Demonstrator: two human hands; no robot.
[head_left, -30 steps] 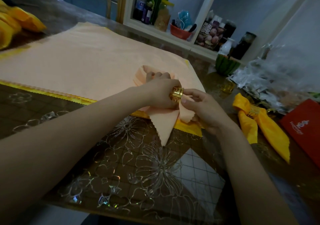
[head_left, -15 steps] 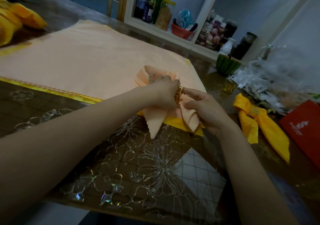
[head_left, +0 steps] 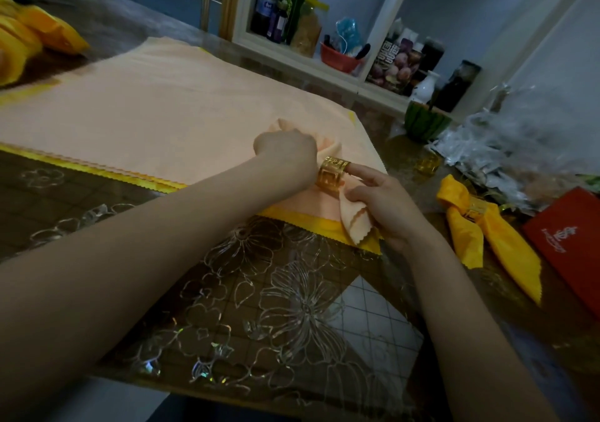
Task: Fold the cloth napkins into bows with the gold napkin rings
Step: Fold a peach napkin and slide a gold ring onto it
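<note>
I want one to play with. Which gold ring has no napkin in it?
The bare gold ring lying near the green bowl. The other two wrap the peach napkin and the yellow napkin.

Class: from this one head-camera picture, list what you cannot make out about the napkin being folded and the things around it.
1. Left hand, head view: its fingers curl out of sight behind the knuckles, so their hold on the peach napkin is unseen.
2. Gold ring: its far side faces away from the camera.
3. Red box: cut off by the right edge.
4. Bottles: labels too small and dim.
</note>
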